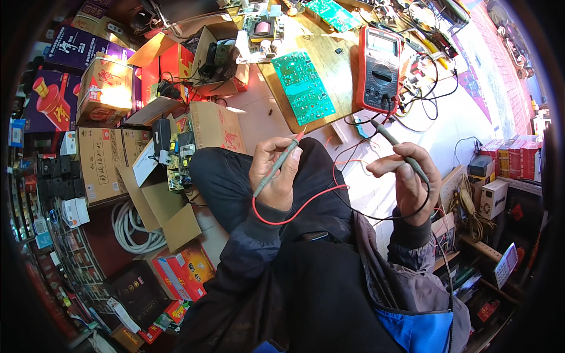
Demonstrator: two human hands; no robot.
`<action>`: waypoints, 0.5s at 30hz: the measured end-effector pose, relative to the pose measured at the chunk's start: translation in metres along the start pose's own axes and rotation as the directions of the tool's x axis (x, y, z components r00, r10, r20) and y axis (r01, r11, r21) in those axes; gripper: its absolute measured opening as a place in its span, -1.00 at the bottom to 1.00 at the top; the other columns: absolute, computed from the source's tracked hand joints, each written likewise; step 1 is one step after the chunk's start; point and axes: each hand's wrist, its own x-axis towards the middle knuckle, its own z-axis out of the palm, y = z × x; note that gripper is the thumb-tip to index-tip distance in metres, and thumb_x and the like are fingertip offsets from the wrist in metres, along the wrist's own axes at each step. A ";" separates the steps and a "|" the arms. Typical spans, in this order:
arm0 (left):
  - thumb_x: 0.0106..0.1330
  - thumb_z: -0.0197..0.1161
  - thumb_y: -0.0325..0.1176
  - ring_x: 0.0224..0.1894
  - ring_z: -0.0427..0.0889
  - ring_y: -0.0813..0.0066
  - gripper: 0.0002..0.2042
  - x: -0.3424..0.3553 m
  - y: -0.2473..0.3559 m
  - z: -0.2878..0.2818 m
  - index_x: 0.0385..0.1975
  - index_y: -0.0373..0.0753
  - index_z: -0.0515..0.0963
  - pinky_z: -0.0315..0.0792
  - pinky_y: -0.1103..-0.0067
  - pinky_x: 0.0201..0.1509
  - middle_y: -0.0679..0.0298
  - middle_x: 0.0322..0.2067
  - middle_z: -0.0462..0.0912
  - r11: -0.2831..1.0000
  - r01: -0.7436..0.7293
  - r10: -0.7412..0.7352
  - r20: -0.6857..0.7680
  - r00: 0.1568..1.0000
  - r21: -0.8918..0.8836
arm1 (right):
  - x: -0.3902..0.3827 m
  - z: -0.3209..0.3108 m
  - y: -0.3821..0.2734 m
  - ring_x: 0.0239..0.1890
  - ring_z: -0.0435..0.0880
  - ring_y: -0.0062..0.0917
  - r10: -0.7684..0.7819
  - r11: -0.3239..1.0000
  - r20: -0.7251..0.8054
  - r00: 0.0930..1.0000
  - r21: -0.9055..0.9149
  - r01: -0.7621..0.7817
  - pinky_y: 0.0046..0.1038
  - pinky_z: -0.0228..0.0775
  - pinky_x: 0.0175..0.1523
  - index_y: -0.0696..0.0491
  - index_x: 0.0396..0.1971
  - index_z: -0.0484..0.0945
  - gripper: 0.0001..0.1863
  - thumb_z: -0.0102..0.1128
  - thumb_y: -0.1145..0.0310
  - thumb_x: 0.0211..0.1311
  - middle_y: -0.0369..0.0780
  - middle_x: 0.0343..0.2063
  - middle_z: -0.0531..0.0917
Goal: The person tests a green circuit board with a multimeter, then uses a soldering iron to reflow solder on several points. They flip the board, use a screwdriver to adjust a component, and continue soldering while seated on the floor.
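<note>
My left hand (275,175) is closed around a grey test probe with a red tip (279,166), its red lead looping down and across my lap. Between the fingers of my right hand (415,183) is a second grey test probe (401,150) with a black lead, pointing up and to the left. Both probes are in the air, apart from the green circuit board (303,88) on the wooden table. Right of that board lies a red multimeter (379,70) with a grey face and a dial; the leads run to its lower end.
The wooden table (332,50) carries more boards and electronic parts at its far side, including another green board (333,14). Open cardboard boxes (220,126) crowd the left. A coiled white cable (130,230) lies lower left. Shelves with a white box (493,199) stand at right.
</note>
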 end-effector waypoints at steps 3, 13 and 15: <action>0.44 0.27 -0.59 -0.07 0.61 0.61 -0.81 0.004 -0.002 0.004 -0.03 -0.35 0.47 0.51 0.64 0.08 0.09 0.02 0.67 1.000 0.002 -0.002 0.010 1.000 -0.018 | -0.002 0.004 0.013 -0.30 0.74 -0.44 -0.048 0.998 -0.138 0.989 -0.042 0.042 -0.45 0.57 -0.13 0.29 0.08 0.57 -0.55 0.24 0.18 0.50 -0.05 -0.34 0.74; 0.41 0.26 -0.61 0.10 0.63 0.41 -0.78 0.009 -0.010 0.002 0.00 -0.36 0.46 0.49 0.53 0.22 -0.06 0.15 0.55 1.000 -0.015 0.014 0.054 0.998 0.009 | 0.011 0.014 0.038 -0.46 0.42 -0.73 -0.127 0.985 -0.268 0.955 -0.147 0.090 -0.64 0.29 -0.34 0.08 -0.22 0.37 -0.66 0.37 0.71 0.23 -0.30 -0.44 0.50; 0.40 0.26 -0.61 0.10 0.63 0.39 -0.77 0.009 -0.011 0.001 0.00 -0.36 0.46 0.49 0.51 0.23 -0.08 0.16 0.54 1.000 -0.020 0.019 0.059 0.998 0.017 | 0.012 0.019 0.043 -0.44 0.35 -0.73 -0.123 0.989 -0.270 0.955 -0.117 0.094 -0.64 0.23 -0.31 0.05 -0.25 0.32 -0.66 0.34 0.69 0.23 -0.34 -0.46 0.45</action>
